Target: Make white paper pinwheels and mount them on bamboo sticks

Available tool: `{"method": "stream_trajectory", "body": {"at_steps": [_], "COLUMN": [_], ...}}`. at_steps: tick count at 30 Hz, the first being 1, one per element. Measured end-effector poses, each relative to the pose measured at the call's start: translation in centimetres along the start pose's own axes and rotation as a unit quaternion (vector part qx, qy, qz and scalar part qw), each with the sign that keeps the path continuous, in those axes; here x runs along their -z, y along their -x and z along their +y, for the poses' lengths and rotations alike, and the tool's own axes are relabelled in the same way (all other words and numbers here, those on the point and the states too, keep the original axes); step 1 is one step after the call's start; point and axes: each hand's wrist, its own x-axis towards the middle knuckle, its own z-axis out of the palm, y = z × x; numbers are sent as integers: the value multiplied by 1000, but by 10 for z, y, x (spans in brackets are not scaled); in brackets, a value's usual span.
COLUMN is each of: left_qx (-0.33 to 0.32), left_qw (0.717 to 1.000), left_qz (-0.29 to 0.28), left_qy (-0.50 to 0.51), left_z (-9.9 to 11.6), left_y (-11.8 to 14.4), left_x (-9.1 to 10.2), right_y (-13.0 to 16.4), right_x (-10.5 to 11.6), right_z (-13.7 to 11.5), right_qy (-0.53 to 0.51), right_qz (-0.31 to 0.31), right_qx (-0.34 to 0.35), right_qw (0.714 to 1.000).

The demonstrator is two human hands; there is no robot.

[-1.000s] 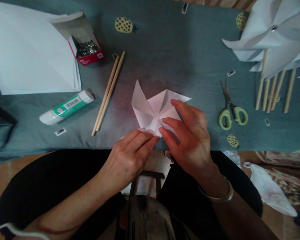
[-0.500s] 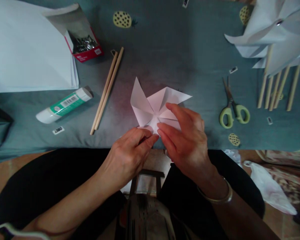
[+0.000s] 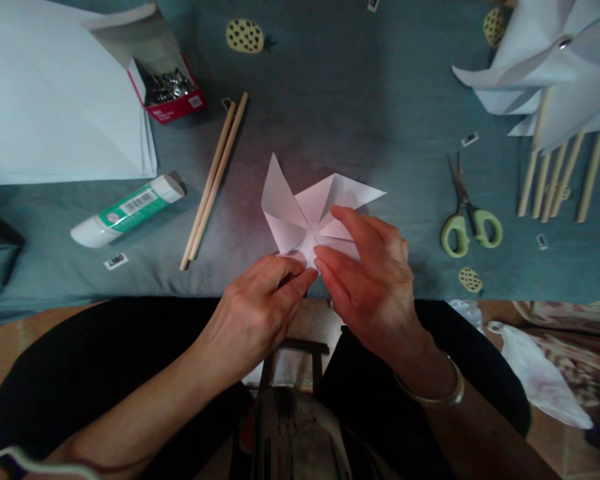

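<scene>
A folded white paper pinwheel lies at the middle of the frame, near the front edge of the grey-green cloth, its points flaring out from a creased centre. The left hand has thumb and bent forefinger closed on its lower edge; the right hand rests fingertips on the paper just beside, one finger set apart higher up, and I can't tell from here whether it grips or only presses. It looks to me like a fold near the centre is being shaped, and the next move would seem to call for a steady left pinch and light right fingers, so the other vanes don't get crushed. Left of the paper lie two wooden sticks, then a glue stick; at upper left, an open red box of small metal pieces sits by white sheets. Scissors lie at right, below larger pinwheels at upper right.
</scene>
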Motion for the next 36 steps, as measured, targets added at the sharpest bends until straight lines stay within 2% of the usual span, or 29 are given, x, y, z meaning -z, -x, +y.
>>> {"method": "stream_trajectory", "body": {"at_steps": [15,21,28,36], "left_qx": [3,19,15,7], "left_qw": [1000,1000,1000,1000], "left_qz": [1,-14,-14,-10], "left_qy": [14,21,22,24], "left_z": [-1,-1,-2,-2], "left_y": [-3,-3,-2,-3], "left_x": [1,1,1,1], "right_y": [-1,-1,-2,-3], "right_x": [0,-1,-3,-4], "right_z": [-1,0,0,0], "right_qy": [-18,18,32,58], "right_qz": [-15,-12,-30,-23], "right_qx": [-16,-3,-2,13], "right_qw": [1000,1000,999,998]}}
